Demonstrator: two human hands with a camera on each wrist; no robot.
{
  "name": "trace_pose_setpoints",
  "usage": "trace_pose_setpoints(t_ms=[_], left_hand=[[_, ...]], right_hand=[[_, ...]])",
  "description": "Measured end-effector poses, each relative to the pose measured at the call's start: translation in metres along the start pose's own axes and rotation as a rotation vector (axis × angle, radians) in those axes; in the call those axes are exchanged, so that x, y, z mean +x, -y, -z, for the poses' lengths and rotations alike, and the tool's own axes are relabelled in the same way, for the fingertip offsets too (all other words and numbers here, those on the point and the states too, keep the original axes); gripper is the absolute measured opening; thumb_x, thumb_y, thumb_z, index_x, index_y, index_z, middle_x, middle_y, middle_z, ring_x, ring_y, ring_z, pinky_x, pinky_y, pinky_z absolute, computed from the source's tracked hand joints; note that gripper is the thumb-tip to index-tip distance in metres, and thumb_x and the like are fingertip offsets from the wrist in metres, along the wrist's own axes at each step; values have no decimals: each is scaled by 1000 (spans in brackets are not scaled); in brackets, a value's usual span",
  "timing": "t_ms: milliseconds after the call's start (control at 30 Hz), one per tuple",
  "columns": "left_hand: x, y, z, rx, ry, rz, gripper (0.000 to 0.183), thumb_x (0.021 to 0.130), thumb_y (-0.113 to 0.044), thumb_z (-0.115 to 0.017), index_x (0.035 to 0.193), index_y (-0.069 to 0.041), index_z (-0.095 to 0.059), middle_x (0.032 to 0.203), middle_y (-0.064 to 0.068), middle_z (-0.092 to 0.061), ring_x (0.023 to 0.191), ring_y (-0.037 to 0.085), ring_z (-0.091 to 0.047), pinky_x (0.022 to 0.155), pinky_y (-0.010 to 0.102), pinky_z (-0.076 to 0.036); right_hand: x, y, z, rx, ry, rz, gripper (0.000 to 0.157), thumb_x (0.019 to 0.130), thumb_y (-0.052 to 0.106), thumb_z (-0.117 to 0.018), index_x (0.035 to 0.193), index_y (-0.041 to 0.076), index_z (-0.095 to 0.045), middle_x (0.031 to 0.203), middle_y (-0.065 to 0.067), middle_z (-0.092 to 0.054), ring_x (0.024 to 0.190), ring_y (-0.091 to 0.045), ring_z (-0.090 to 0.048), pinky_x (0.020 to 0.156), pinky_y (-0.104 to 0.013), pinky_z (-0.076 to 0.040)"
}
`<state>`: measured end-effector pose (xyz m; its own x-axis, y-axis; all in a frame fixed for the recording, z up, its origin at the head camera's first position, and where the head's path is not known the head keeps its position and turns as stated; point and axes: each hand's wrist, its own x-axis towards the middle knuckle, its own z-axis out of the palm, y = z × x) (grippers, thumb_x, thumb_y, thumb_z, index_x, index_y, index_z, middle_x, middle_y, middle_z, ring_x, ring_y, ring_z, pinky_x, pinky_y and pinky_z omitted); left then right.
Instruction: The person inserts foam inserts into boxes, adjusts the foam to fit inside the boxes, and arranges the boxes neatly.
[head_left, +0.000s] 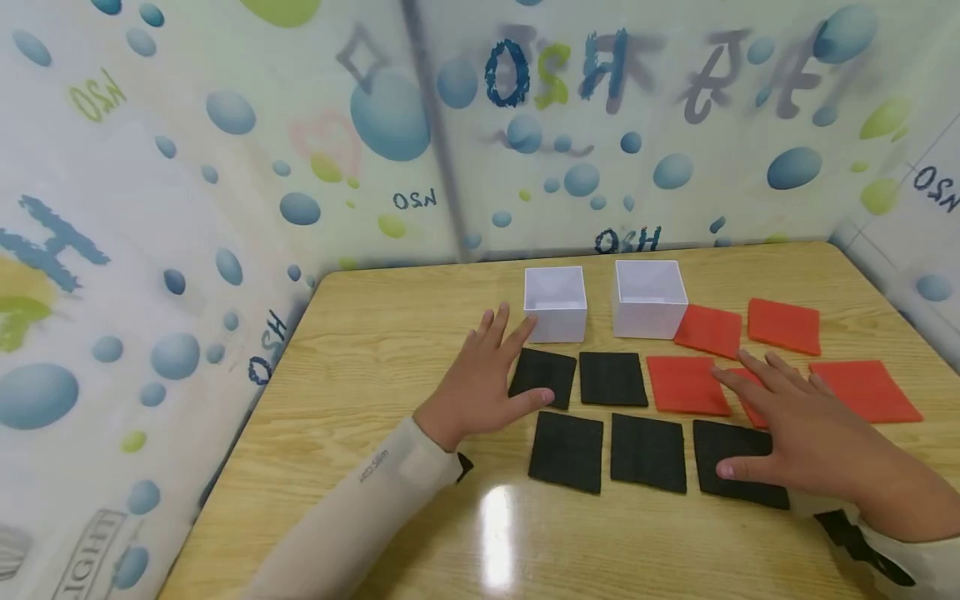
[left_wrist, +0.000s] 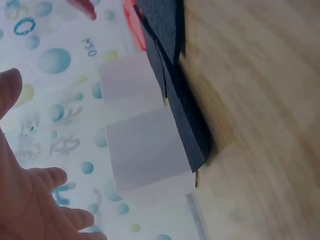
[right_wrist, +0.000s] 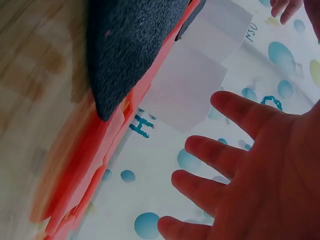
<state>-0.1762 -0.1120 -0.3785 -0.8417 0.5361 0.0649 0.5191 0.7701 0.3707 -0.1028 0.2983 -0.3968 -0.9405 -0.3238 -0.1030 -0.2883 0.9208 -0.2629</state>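
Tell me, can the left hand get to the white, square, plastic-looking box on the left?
Probably yes: the left hand looks empty, its spread fingers point towards the white, square, plastic-looking box on the left, and nothing seems to stand between them.

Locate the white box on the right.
In the head view, the right white box stands near the back edge of the table, right of the other white box and beside a red square.

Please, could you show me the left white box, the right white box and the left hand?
Left white box (head_left: 557, 326), head view: on its front wall.
Right white box (head_left: 650, 320), head view: on its front wall.
Left hand (head_left: 481, 387), head view: on the back of the hand.
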Motion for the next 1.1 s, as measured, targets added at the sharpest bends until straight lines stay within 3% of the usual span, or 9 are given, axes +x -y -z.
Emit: trace_pose_setpoints(t_ms=[267, 567, 800, 1100], left_hand=[[26, 10, -1, -124, -35, 57, 99, 96, -69, -60, 171, -30, -9, 178, 13, 2, 164, 39, 1, 129, 63, -12], [52, 17, -3, -249, -75, 127, 98, 97, -65, -62, 171, -29, -9, 178, 10, 1, 164, 36, -1, 125, 65, -25], [74, 20, -3, -354, -78, 177, 97, 98, -64, -62, 171, -31, -8, 179, 4, 3, 165, 28, -1, 128, 61, -20], [102, 27, 0, -442, -93, 234, 95, 100, -61, -61, 171, -32, -5, 179, 4, -3, 165, 28, -9, 129, 60, -19]], right_hand=[[-2, -5, 2, -43, 47, -34, 137, 57, 89, -78, 161, 10, -38, 161, -36, -30, 143, -65, -24, 107, -86, -22], [-7, -12, 4, -43, 69, -33, 136, 55, 88, -79, 159, 8, -41, 153, -34, -39, 132, -60, -39, 101, -81, -35], [-8, -14, 3, -56, 96, -57, 138, 53, 87, -81, 158, 5, -44, 148, -34, -44, 126, -58, -45, 93, -75, -47], [-6, -12, 8, -72, 117, -82, 135, 51, 87, -82, 152, 2, -51, 138, -31, -52, 116, -53, -51, 86, -69, -53]])
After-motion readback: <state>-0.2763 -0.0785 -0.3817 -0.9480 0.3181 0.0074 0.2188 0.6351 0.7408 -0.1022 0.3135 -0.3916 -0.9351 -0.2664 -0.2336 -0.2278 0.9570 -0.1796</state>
